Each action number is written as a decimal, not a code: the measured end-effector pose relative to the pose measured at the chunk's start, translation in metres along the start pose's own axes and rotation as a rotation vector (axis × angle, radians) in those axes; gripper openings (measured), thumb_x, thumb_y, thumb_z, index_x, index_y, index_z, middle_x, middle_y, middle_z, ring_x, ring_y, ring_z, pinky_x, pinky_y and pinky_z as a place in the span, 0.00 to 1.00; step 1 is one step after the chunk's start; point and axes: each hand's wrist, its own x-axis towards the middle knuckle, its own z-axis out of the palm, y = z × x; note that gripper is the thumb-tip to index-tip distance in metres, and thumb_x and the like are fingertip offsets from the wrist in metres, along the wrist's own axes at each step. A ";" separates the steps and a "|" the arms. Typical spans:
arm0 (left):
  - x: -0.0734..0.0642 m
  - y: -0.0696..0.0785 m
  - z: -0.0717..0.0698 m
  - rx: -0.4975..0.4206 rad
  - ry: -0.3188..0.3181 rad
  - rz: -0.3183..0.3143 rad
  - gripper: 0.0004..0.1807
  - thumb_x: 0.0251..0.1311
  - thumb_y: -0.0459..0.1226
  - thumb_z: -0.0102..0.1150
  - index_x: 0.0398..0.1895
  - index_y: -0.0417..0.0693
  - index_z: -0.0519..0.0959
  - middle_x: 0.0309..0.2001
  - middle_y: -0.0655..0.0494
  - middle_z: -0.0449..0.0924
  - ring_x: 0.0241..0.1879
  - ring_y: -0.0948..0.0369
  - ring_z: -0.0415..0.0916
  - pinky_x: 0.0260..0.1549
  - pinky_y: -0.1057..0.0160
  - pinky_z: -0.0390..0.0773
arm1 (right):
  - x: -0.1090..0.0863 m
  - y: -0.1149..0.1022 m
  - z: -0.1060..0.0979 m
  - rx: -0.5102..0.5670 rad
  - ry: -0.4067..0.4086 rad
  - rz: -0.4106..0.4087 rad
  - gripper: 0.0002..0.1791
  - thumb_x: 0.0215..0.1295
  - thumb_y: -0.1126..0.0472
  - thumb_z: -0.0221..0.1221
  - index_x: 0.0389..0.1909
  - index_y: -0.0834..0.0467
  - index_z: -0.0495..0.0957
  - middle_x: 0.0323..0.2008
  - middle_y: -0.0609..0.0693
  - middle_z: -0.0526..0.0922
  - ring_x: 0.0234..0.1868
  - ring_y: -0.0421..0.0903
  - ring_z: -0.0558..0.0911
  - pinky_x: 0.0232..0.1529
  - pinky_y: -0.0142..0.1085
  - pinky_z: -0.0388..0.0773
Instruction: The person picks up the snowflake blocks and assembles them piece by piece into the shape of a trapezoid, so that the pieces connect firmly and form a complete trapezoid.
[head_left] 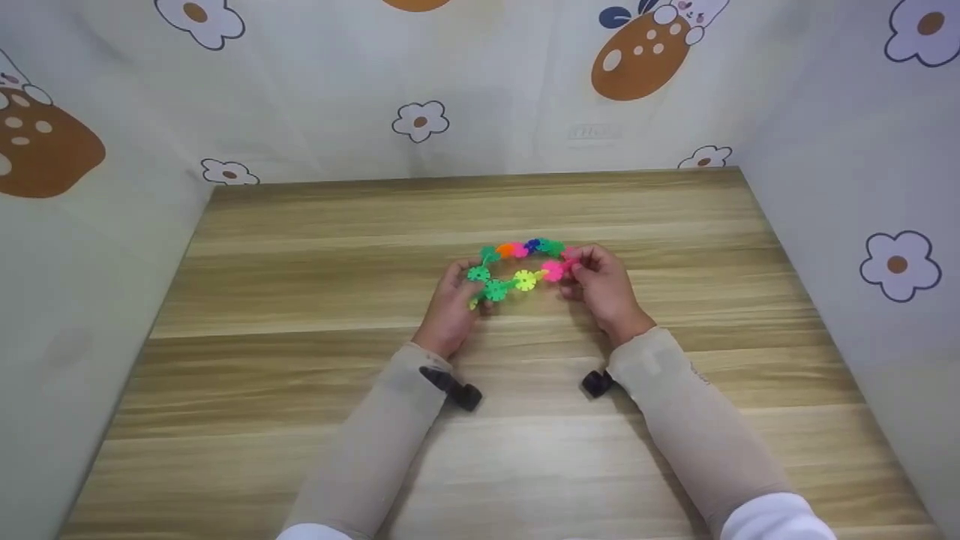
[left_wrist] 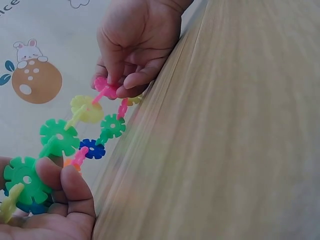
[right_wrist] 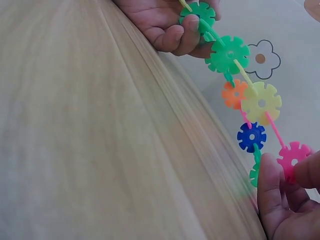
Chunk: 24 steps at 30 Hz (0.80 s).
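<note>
A chain of interlocking snowflake discs (head_left: 525,280) in green, yellow, pink, orange and blue is held up in a loop above the table. My left hand (head_left: 450,307) grips its left end, with thumb and fingers around a green disc (left_wrist: 29,181). At the right end my right hand (head_left: 606,291) pinches a pink disc (right_wrist: 294,159) between thumb and fingers. Between the hands, the near strand runs through a green disc (right_wrist: 227,55) and a yellow disc (right_wrist: 261,103). Behind it the far strand carries an orange disc (right_wrist: 234,94) and a blue disc (right_wrist: 251,137).
The wood-grain table (head_left: 300,420) spreads under both arms. Pale curtains (head_left: 315,97) printed with flowers and brown fruit stand at its back and sides. Each sleeved wrist bears a small black camera, the left camera (head_left: 466,396) and the right camera (head_left: 598,384).
</note>
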 end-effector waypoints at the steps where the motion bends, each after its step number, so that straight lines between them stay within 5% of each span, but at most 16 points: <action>1: 0.000 0.000 0.000 0.001 -0.001 0.001 0.22 0.73 0.29 0.46 0.68 0.46 0.68 0.56 0.46 0.71 0.38 0.58 0.74 0.38 0.62 0.79 | 0.000 0.000 0.000 0.001 -0.001 -0.003 0.12 0.80 0.72 0.47 0.57 0.71 0.73 0.44 0.52 0.77 0.40 0.45 0.82 0.36 0.36 0.88; 13: -0.001 0.001 0.000 0.013 -0.009 0.000 0.22 0.72 0.30 0.45 0.67 0.46 0.69 0.59 0.47 0.68 0.39 0.58 0.73 0.39 0.62 0.78 | 0.000 0.000 0.000 -0.036 -0.054 -0.023 0.11 0.79 0.74 0.48 0.54 0.72 0.76 0.51 0.57 0.77 0.38 0.43 0.86 0.40 0.35 0.88; 24: -0.002 0.002 0.000 0.032 -0.014 0.000 0.19 0.72 0.30 0.45 0.64 0.45 0.70 0.60 0.41 0.70 0.38 0.59 0.74 0.39 0.62 0.78 | 0.000 0.000 -0.002 0.022 -0.081 0.018 0.10 0.78 0.76 0.49 0.53 0.72 0.74 0.46 0.53 0.75 0.40 0.41 0.82 0.47 0.34 0.87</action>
